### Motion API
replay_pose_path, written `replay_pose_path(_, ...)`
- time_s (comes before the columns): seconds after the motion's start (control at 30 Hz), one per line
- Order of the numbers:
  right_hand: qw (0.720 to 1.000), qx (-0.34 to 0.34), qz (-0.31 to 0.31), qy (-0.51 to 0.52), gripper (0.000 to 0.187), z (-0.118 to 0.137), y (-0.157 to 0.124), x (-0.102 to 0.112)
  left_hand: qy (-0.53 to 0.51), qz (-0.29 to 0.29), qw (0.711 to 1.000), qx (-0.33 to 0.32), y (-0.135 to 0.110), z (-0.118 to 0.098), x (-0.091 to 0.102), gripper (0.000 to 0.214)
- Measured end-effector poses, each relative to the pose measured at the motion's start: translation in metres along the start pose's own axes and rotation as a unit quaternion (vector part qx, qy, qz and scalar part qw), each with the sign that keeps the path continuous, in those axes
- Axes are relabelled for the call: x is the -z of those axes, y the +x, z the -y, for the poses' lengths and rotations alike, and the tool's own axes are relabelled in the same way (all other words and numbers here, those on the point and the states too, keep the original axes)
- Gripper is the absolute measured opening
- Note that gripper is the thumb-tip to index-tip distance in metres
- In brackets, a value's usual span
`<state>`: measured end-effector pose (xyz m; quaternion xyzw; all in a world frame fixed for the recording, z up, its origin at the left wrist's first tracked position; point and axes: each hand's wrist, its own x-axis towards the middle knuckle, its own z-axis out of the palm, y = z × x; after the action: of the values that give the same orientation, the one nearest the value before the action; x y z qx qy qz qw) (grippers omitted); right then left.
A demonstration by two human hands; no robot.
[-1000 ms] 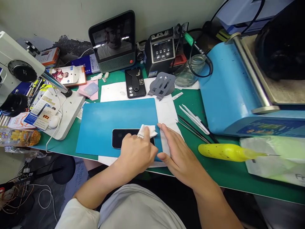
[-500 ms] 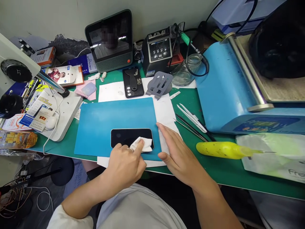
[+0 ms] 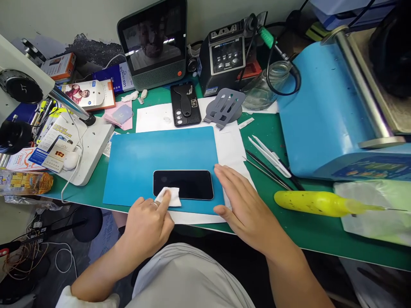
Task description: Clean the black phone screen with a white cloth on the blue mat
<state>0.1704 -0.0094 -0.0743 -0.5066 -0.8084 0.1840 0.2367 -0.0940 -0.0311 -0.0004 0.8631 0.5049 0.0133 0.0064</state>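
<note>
A smartphone point(image 3: 192, 184) with a dark screen lies face up on a blue mat point(image 3: 138, 156). My left hand point(image 3: 148, 220), with a ring on one finger, has its index finger pressed onto a small white wipe point(image 3: 172, 197). The other fingers are curled. The wipe covers the phone's lower left corner and hangs over its near edge. At the mat's right edge is my right hand point(image 3: 244, 205), fingers stretched out and thumb apart, holding nothing. It is beside the phone, not touching it.
Behind the mat are a black phone case point(image 3: 186, 105) and a grey stand point(image 3: 224, 107). Tweezers point(image 3: 269, 156) and a yellow bottle point(image 3: 308, 202) with a needle tip lie to the right. A blue machine point(image 3: 317, 115) stands beyond. At left is a white microscope base point(image 3: 93, 149).
My left hand has slid the wipe leftward along the phone, from its right end to its lower left corner. The right hand stays by the mat's edge. The camera view has shifted slightly.
</note>
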Motion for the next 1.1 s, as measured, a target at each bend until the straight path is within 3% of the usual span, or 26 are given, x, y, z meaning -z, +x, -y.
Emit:
replay_pose_path(0.1, 1.0, 0.003, 0.0, -0.007, 0.082, 0.0, 0.0, 0.001, -0.012, -0.014, 0.999, -0.029, 0.008, -0.011, -0.005, 0.044)
replay_pose_path(0.3, 1.0, 0.009, 0.008, -0.007, 0.082, -0.002, 0.0, 0.001, -0.024, 0.019, 0.998, -0.049, 0.027, -0.03, -0.013, 0.047)
replay_pose_path(0.47, 1.0, 0.013, -0.004, 0.008, 0.084, -0.004, -0.002, 0.002, -0.03, 0.015, 0.997, -0.066, 0.032, -0.04, -0.018, 0.051)
replay_pose_path(0.57, 1.0, 0.011, -0.004, 0.01, 0.085, -0.004, -0.002, 0.002, -0.03, 0.019, 0.998, -0.046, 0.026, -0.032, -0.012, 0.05)
replay_pose_path(0.87, 1.0, 0.001, -0.003, -0.003, 0.083, -0.001, -0.001, 0.002, 0.022, 0.053, 0.995, 0.077, 0.005, 0.019, 0.008, 0.053)
replay_pose_path(0.97, 1.0, 0.004, 0.002, -0.012, 0.084, -0.001, 0.001, 0.003, 0.033, 0.052, 0.994, 0.093, 0.003, 0.024, 0.008, 0.052)
replay_pose_path(1.1, 1.0, 0.012, -0.002, -0.021, 0.083, -0.002, 0.0, 0.001, 0.047, 0.041, 0.996, 0.064, 0.013, 0.019, 0.001, 0.048)
